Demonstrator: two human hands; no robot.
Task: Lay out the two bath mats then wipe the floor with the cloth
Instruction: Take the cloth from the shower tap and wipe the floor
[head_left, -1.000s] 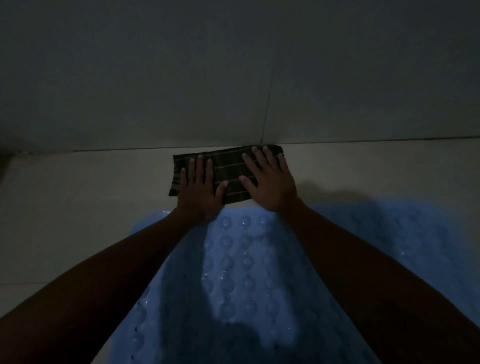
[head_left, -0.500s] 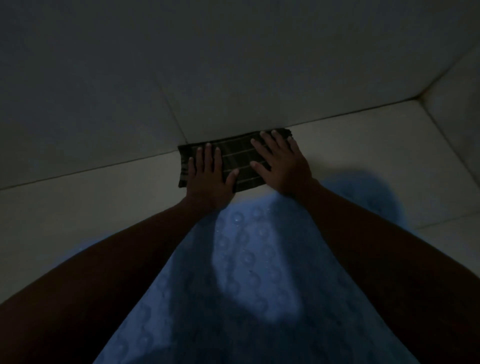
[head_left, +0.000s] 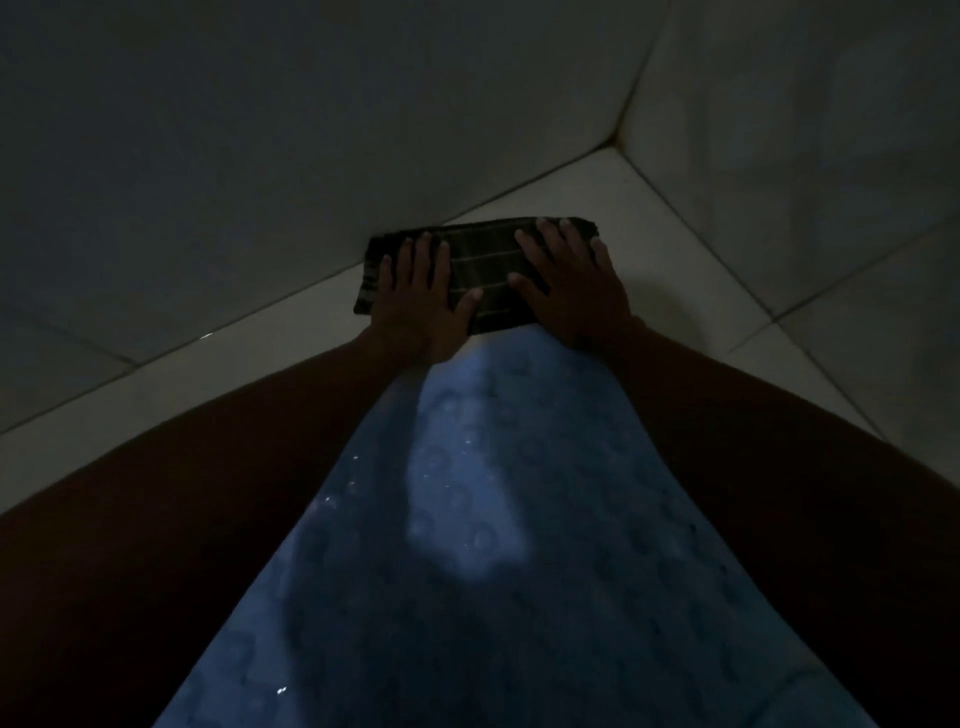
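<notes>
While both hands, left (head_left: 415, 306) and right (head_left: 574, 291), press flat with fingers spread, the folded cloth (head_left: 485, 275) lies on the floor (head_left: 670, 254) beyond the blue bath mat (head_left: 467, 519).

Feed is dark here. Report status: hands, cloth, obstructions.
Left hand and right hand flat on cloth. Cloth on floor against wall, beyond blue mat. Nothing blocking.

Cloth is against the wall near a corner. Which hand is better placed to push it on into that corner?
Left, probably. The left hand lies flat on the cloth's end away from the corner, so it can push it along the wall. The right hand lies flat on the corner-side end and would lead.
</notes>
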